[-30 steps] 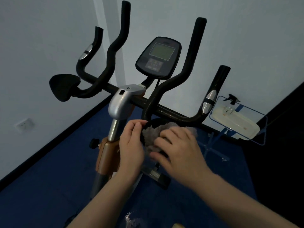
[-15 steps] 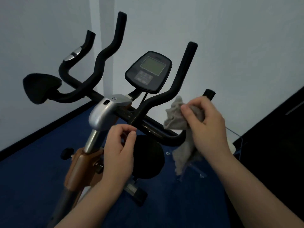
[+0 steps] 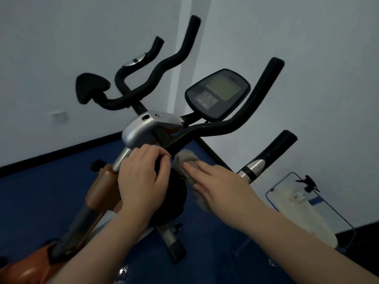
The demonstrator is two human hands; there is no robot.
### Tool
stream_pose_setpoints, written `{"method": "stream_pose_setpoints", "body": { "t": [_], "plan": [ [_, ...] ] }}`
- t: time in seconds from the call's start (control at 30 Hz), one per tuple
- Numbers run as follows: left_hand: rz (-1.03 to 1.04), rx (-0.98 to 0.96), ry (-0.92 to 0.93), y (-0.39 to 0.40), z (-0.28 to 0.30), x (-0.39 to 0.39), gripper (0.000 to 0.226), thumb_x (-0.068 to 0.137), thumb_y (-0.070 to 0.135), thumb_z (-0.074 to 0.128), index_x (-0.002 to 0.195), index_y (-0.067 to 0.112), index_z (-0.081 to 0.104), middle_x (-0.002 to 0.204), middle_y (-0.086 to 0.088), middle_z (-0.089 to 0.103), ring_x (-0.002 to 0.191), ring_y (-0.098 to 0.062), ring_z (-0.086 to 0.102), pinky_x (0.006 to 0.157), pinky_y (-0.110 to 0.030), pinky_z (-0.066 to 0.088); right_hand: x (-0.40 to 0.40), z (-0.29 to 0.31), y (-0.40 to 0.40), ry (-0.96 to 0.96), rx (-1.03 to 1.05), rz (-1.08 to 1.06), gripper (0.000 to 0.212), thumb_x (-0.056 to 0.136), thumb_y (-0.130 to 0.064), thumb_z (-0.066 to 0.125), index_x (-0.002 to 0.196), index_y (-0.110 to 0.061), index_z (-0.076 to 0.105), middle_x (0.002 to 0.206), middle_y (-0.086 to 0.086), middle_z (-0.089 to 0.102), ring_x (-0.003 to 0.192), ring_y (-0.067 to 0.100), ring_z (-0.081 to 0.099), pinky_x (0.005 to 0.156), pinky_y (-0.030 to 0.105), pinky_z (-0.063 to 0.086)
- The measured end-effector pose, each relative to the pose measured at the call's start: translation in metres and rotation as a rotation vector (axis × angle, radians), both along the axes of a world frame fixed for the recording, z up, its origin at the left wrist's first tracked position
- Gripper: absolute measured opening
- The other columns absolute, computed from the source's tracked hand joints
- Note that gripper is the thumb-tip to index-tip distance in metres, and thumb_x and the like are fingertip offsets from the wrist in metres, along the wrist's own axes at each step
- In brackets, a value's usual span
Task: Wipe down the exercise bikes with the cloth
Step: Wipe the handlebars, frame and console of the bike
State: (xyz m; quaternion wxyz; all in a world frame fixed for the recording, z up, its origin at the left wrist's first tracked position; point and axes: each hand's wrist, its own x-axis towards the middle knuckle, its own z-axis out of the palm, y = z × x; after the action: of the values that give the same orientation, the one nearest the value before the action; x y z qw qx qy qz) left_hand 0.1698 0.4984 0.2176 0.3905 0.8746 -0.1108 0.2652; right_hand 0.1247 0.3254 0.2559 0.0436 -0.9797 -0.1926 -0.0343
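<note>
— While my right hand (image 3: pixel 219 188) lies flat, fingers straight and together, pressing the cloth (image 3: pixel 187 162) onto the black elbow pad (image 3: pixel 174 193), is anything gripping that pad?

— Yes. My left hand (image 3: pixel 141 181) curls over the pad's near edge, thumb and fingers closed round it, so it can't swing away under the push.

— Where does the cloth sit, going by the pad?

— On the pad's right side, bunched grey under my fingertips, with a tail hanging off below my palm. Just above the pad runs the handlebar (image 3: pixel 215 130); above that, the console (image 3: pixel 217 93). To the pad's left is the silver stem cover (image 3: pixel 139 130), and well off to its right a spray bottle (image 3: pixel 309 183) rests in a wire rack (image 3: pixel 338 214).

— How will the cloth handle?

— I'd judge it soft, light and limp. It will bunch and slide unless I keep my whole palm on it. For the tubes I'd wrap it round the bar and hold it through the fold.

— And the bike?

— Stiff and heavy, I'd guess, though the console looks delicate, so light pressure there.
</note>
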Motion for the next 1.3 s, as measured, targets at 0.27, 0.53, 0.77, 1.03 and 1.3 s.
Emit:
{"method": "stream_pose_setpoints", "body": {
  "t": [0.27, 0.53, 0.77, 1.03, 1.3],
  "plan": [
    [0.111, 0.045, 0.034, -0.005, -0.001, -0.002, 0.016, 0.088, 0.03, 0.045, 0.078, 0.024, 0.057, 0.075, 0.009, 0.056, 0.071, -0.006, 0.043, 0.065, -0.023, 0.025, 0.001, -0.022, 0.015, -0.195, -0.105, -0.219, 0.031, 0.089, -0.037, 0.063, 0.096, -0.007, 0.061, 0.061, 0.002, 0.062, 0.051, 0.019, 0.058, 0.055, 0.029, 0.034],
    [0.059, 0.033, 0.03, -0.003, -0.003, -0.002, 0.015, 0.087, 0.03, 0.046, 0.077, 0.027, 0.055, 0.075, 0.012, 0.057, 0.071, -0.008, 0.047, 0.065, -0.022, 0.026, 0.039, -0.018, 0.023, 0.07, 0.094, -0.25, 0.041, 0.1, -0.047, 0.024, 0.117, -0.013, 0.037, 0.075, 0.001, 0.054, 0.059, 0.019, 0.044, 0.051, 0.033, 0.024],
    [-0.036, 0.049, 0.008, 0.001, 0.0, -0.002, 0.012, 0.086, 0.031, 0.046, 0.078, 0.029, 0.055, 0.076, 0.014, 0.057, 0.071, -0.003, 0.042, 0.063, -0.025, 0.023, 0.047, -0.02, 0.038, 0.051, -0.053, -0.279, 0.036, 0.101, -0.046, 0.026, 0.117, -0.015, 0.038, 0.093, 0.007, 0.063, 0.073, 0.027, 0.056, 0.056, 0.033, 0.027],
    [-0.327, -0.161, 0.054, -0.001, 0.027, 0.002, 0.015, 0.087, 0.033, 0.045, 0.08, 0.03, 0.059, 0.078, 0.017, 0.058, 0.08, -0.002, 0.054, 0.069, -0.024, 0.042, -0.013, 0.001, -0.037, -0.204, -0.339, -0.062, 0.035, 0.094, -0.042, 0.035, 0.094, -0.023, 0.064, 0.089, -0.004, 0.065, 0.085, 0.017, 0.064, 0.11, 0.044, 0.024],
    [-0.421, 0.26, 0.159, -0.044, 0.034, 0.002, 0.014, 0.09, 0.033, 0.05, 0.085, 0.029, 0.063, 0.078, 0.012, 0.059, 0.075, -0.008, 0.055, 0.069, -0.03, 0.043, -0.018, 0.019, -0.072, -0.319, -0.231, -0.349, 0.04, 0.088, -0.028, 0.043, 0.118, -0.01, 0.062, 0.128, 0.005, 0.06, 0.136, 0.021, 0.038, 0.12, 0.043, 0.001]
  ]
}}
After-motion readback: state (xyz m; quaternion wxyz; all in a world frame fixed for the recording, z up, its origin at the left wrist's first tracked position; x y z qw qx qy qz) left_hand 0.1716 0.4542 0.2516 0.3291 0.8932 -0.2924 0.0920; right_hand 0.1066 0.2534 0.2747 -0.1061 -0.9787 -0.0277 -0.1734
